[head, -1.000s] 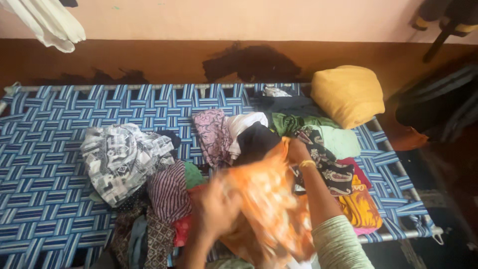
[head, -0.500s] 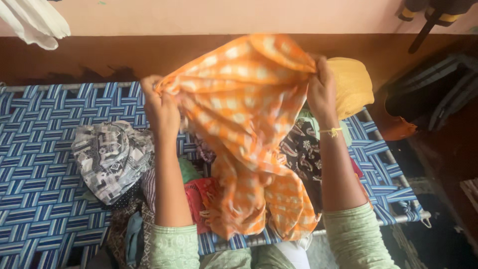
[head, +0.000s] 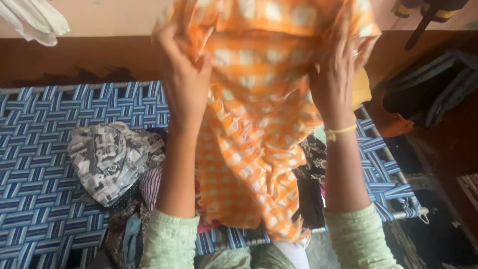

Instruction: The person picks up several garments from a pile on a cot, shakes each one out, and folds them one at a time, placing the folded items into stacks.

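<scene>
Both my hands hold up an orange and white checked cloth (head: pixel 254 129) in front of me. My left hand (head: pixel 183 74) grips its upper left edge, my right hand (head: pixel 336 79) grips its upper right edge. A yellow thread band sits on my right wrist. The cloth hangs down over the pile of clothes (head: pixel 144 199) on the cot and hides much of it. A grey and white patterned garment (head: pixel 109 159) lies at the pile's left.
The cot (head: pixel 45 149) has a blue and white woven surface and a metal frame. A yellow bundle (head: pixel 362 89) peeks out behind my right hand. A dark patterned garment (head: pixel 313 164) lies right of the cloth. Dark things stand on the floor at right.
I lifted the orange cloth out of the pile and raised it higher. My hands moved up and spread it, so it now hangs flatter and nearer the camera.
</scene>
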